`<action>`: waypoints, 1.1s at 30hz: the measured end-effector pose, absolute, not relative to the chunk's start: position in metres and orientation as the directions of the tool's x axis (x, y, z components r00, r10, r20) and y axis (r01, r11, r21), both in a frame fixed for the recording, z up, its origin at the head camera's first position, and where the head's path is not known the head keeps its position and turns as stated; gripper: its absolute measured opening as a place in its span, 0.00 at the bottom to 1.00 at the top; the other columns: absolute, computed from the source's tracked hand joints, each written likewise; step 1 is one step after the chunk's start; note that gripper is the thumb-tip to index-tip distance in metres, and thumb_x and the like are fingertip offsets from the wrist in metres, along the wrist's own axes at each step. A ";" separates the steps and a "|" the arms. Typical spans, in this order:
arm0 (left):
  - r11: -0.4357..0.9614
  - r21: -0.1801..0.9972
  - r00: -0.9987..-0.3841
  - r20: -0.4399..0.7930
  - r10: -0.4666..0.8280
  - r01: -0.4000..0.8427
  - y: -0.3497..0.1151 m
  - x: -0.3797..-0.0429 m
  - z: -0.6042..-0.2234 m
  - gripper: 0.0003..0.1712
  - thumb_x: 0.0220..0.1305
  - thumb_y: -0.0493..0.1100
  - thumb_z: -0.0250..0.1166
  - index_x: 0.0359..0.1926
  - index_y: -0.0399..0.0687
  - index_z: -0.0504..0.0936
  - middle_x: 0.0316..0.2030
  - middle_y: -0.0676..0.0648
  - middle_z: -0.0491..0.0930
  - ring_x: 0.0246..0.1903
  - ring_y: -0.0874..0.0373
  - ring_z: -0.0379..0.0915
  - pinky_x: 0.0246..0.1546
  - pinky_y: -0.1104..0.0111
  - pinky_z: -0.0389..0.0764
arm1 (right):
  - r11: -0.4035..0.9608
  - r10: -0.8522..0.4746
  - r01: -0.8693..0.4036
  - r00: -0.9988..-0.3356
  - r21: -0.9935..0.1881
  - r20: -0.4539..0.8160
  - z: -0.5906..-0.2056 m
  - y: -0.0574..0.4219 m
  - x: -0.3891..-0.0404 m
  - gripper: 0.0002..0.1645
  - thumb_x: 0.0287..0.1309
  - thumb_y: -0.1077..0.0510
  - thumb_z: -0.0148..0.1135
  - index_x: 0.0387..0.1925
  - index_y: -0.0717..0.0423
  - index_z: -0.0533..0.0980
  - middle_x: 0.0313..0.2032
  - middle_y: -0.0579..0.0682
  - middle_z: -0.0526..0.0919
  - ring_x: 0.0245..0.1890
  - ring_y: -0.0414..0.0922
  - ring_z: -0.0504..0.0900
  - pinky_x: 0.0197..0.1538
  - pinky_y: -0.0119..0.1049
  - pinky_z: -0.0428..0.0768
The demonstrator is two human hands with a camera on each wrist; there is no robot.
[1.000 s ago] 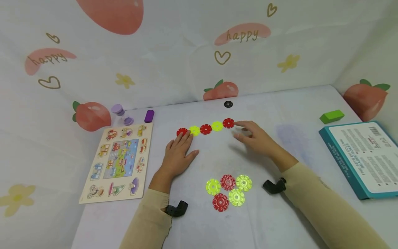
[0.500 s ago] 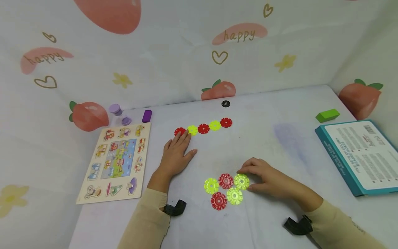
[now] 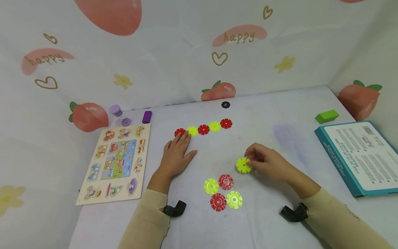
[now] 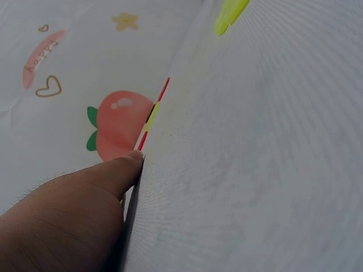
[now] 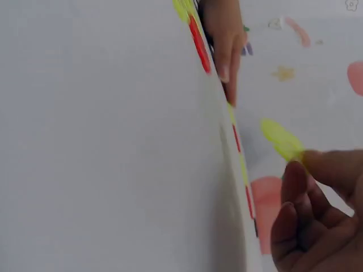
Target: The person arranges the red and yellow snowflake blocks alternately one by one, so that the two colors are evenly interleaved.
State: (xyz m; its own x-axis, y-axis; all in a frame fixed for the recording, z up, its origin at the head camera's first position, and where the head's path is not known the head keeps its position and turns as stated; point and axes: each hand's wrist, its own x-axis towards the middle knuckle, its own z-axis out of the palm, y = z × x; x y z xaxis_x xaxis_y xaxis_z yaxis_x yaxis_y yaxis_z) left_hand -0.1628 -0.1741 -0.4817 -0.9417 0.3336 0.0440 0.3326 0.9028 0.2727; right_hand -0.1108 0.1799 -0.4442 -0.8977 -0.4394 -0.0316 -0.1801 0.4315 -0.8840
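Observation:
My right hand (image 3: 268, 162) pinches a yellow-green notched interlocking disc (image 3: 243, 165) between thumb and fingers. In the right wrist view that disc (image 5: 281, 137) appears tilted, raised off the white cloth. Below it lies a loose group: two red discs, one (image 3: 225, 182) at the back and one (image 3: 218, 202) in front, and two yellow-green ones (image 3: 211, 186). Farther back, red and yellow-green discs alternate in a row, with a red disc (image 3: 226, 123) at its right end. My left hand (image 3: 177, 157) lies flat, fingertips over the row's left end, partly hiding the red disc (image 3: 179, 131) there.
A wooden picture puzzle board (image 3: 143, 180) lies at the left, with a purple block (image 3: 147, 117) and a small lilac-capped hourglass (image 3: 115, 110) behind it. At the back sits a black disc (image 3: 225, 104). A teal-edged box (image 3: 360, 155) and green block (image 3: 327, 116) are at the right.
My right hand came back from the row's right end to the near group, pinched its back-right yellow-green disc and lifted it away. My left hand stayed in place.

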 end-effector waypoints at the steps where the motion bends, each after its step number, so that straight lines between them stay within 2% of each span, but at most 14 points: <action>1: 0.903 0.272 -0.942 0.043 0.333 0.332 -0.175 -0.163 -0.482 0.43 0.66 0.69 0.48 0.75 0.56 0.51 0.74 0.55 0.45 0.72 0.53 0.33 0.66 0.48 0.41 | 0.421 -0.402 -0.168 -0.916 -0.892 -0.017 -0.442 0.180 -0.119 0.09 0.62 0.61 0.62 0.44 0.49 0.75 0.35 0.48 0.79 0.34 0.46 0.79 0.37 0.39 0.80; 4: 0.904 0.274 -0.943 0.042 0.331 0.330 -0.175 -0.162 -0.481 0.44 0.65 0.69 0.48 0.75 0.56 0.51 0.74 0.55 0.45 0.72 0.53 0.33 0.66 0.48 0.41 | 0.430 -0.277 -0.127 -0.961 -0.894 0.004 -0.439 0.179 -0.146 0.07 0.65 0.60 0.59 0.44 0.52 0.77 0.39 0.50 0.80 0.36 0.48 0.79 0.39 0.41 0.79; 8: 0.898 0.285 -0.941 0.050 0.335 0.335 -0.174 -0.162 -0.482 0.43 0.66 0.69 0.48 0.75 0.56 0.51 0.74 0.56 0.45 0.72 0.54 0.33 0.66 0.47 0.41 | 0.508 -0.131 -0.019 -0.990 -0.861 -0.056 -0.442 0.177 -0.182 0.16 0.66 0.55 0.57 0.55 0.48 0.76 0.50 0.48 0.78 0.42 0.47 0.75 0.39 0.40 0.77; 11: 0.892 0.295 -0.938 0.057 0.341 0.342 -0.173 -0.163 -0.482 0.43 0.66 0.68 0.48 0.75 0.56 0.51 0.74 0.56 0.45 0.72 0.53 0.34 0.66 0.47 0.41 | 0.562 -0.090 0.052 -0.988 -0.825 -0.123 -0.447 0.177 -0.201 0.23 0.66 0.52 0.57 0.62 0.45 0.72 0.57 0.48 0.73 0.44 0.49 0.74 0.37 0.41 0.77; 13: 0.891 0.296 -0.938 0.060 0.342 0.344 -0.172 -0.163 -0.481 0.43 0.66 0.68 0.49 0.75 0.56 0.52 0.74 0.56 0.46 0.72 0.53 0.35 0.66 0.47 0.41 | 0.595 -0.094 0.063 -0.985 -0.802 -0.147 -0.450 0.176 -0.208 0.27 0.66 0.51 0.57 0.66 0.45 0.69 0.61 0.49 0.70 0.46 0.50 0.73 0.39 0.42 0.78; 16: 0.892 0.292 -0.938 0.063 0.341 0.344 -0.171 -0.163 -0.480 0.43 0.66 0.68 0.49 0.75 0.56 0.52 0.74 0.55 0.46 0.72 0.53 0.35 0.66 0.47 0.41 | 0.657 -0.137 -0.005 -0.984 -0.754 -0.113 -0.451 0.175 -0.213 0.29 0.66 0.51 0.57 0.66 0.50 0.68 0.62 0.53 0.68 0.48 0.51 0.72 0.44 0.46 0.76; 19: 0.895 0.286 -0.938 0.065 0.340 0.344 -0.172 -0.163 -0.480 0.43 0.65 0.68 0.49 0.75 0.56 0.52 0.74 0.55 0.46 0.72 0.52 0.35 0.66 0.47 0.41 | 0.780 -0.234 -0.157 -0.971 -0.605 -0.050 -0.452 0.174 -0.214 0.31 0.65 0.50 0.57 0.67 0.54 0.67 0.65 0.56 0.64 0.57 0.56 0.67 0.56 0.53 0.69; 22: 0.900 0.274 -0.940 0.059 0.336 0.339 -0.173 -0.163 -0.481 0.44 0.65 0.69 0.48 0.75 0.56 0.51 0.74 0.55 0.45 0.72 0.53 0.34 0.66 0.47 0.41 | 0.861 -0.336 -0.287 -0.941 -0.421 -0.046 -0.453 0.173 -0.212 0.35 0.65 0.47 0.56 0.69 0.54 0.63 0.70 0.58 0.56 0.66 0.61 0.55 0.61 0.61 0.59; 25: 0.902 0.270 -0.941 0.056 0.334 0.336 -0.174 -0.163 -0.482 0.43 0.65 0.69 0.48 0.75 0.56 0.51 0.74 0.55 0.46 0.72 0.53 0.35 0.66 0.47 0.41 | 0.886 -0.377 -0.327 -0.920 -0.327 -0.101 -0.454 0.171 -0.209 0.39 0.65 0.43 0.55 0.72 0.51 0.58 0.73 0.55 0.49 0.69 0.62 0.46 0.60 0.66 0.56; 33: 0.901 0.275 -0.941 0.053 0.336 0.337 -0.173 -0.161 -0.481 0.43 0.66 0.67 0.49 0.75 0.56 0.52 0.74 0.54 0.46 0.72 0.53 0.35 0.66 0.46 0.41 | 0.918 -0.339 -0.297 -0.931 -0.262 -0.136 -0.457 0.163 -0.210 0.44 0.62 0.36 0.54 0.74 0.46 0.54 0.74 0.52 0.45 0.70 0.60 0.42 0.57 0.66 0.56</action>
State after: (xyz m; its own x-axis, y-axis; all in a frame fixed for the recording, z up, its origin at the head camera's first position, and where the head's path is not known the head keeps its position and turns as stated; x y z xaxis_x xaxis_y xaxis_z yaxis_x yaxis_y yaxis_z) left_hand -0.1613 -0.1731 -0.4809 -0.9405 0.3355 0.0533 0.3369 0.9006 0.2746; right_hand -0.2100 0.1634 -0.4569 -0.9307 -0.3394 -0.1364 -0.2965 0.9184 -0.2621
